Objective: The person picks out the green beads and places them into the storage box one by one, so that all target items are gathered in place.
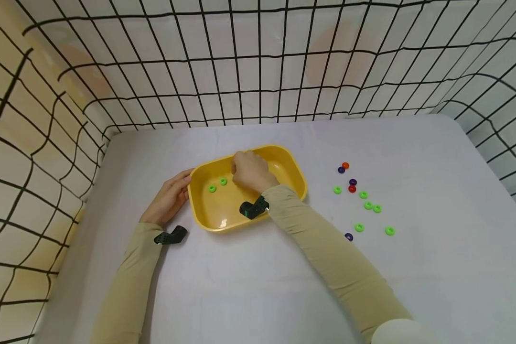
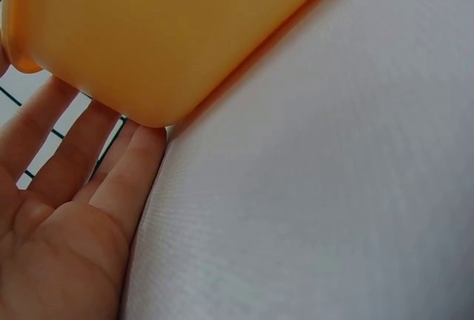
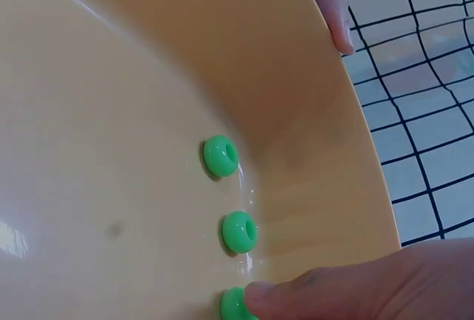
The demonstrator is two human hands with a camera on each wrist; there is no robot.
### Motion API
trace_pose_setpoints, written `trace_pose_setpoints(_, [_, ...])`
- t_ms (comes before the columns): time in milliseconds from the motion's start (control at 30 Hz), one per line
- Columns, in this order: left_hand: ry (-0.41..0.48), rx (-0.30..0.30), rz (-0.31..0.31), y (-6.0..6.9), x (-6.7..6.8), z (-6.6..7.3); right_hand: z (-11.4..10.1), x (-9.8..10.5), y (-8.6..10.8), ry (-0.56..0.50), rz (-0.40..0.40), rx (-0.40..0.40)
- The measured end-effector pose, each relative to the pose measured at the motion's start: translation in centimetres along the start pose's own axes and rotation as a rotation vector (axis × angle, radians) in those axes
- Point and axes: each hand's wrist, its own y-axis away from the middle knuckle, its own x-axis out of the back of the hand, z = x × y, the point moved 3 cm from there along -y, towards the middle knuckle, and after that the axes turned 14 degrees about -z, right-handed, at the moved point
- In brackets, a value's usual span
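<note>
A yellow plastic basin (image 1: 223, 224) sits on the white table. My left hand (image 1: 167, 198) touches its left end from outside; in the left wrist view the fingers (image 2: 137, 175) lie fairly straight against the wall. Inside the basin, my right hand (image 1: 251, 172) is lowered near the far wall with fingers curled. In the right wrist view its thumb (image 3: 318, 294) is on a green bead (image 3: 232, 305), partly out of frame; the other fingers are hidden. Two more green beads, one nearer (image 3: 239, 232) and one farther (image 3: 221, 155), lie in a row on the basin floor.
Right of the basin, several loose beads are scattered on the table (image 1: 258, 286): green (image 1: 359, 227), dark blue (image 1: 349, 237), red (image 1: 352, 189) and orange (image 1: 346, 165). A black wire grid (image 1: 258, 62) borders the back and both sides.
</note>
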Motion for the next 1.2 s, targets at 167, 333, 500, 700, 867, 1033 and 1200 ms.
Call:
trace_pose_setpoints(167, [-0.013, 0.002, -0.001, 0.1, 0.0, 0.2, -0.1, 0.2, 0.0, -0.003, -0.003, -0.013])
trace_pose_setpoints(333, [-0.035, -0.001, -0.001, 0.3, -0.1, -0.1, 0.1, 1.1, 1.0, -0.029, 0.024, -0.008])
trace_pose_setpoints(500, [-0.037, -0.01, -0.008, 0.3, -0.2, -0.2, 1.3, 3.3, 3.8, -0.113, 0.127, 0.013])
trace_pose_setpoints(700, [-0.034, -0.016, -0.008, 0.0, -0.1, -0.1, 4.3, 4.7, 8.6, -0.233, 0.394, 0.075])
trace_pose_setpoints(867, [-0.032, -0.015, -0.015, -0.1, -0.2, -0.1, 8.1, 3.1, 12.7, -0.273, 0.497, 0.108])
trace_pose_setpoints(1033, [-0.028, -0.012, -0.014, 0.0, 0.0, -0.2, 11.5, -0.3, 16.1, -0.251, 0.465, 0.073])
trace_pose_setpoints(1200, [-0.028, -0.017, -0.015, 0.3, 0.1, -0.1, 13.8, -3.3, 18.5, -0.251, 0.417, 0.023])
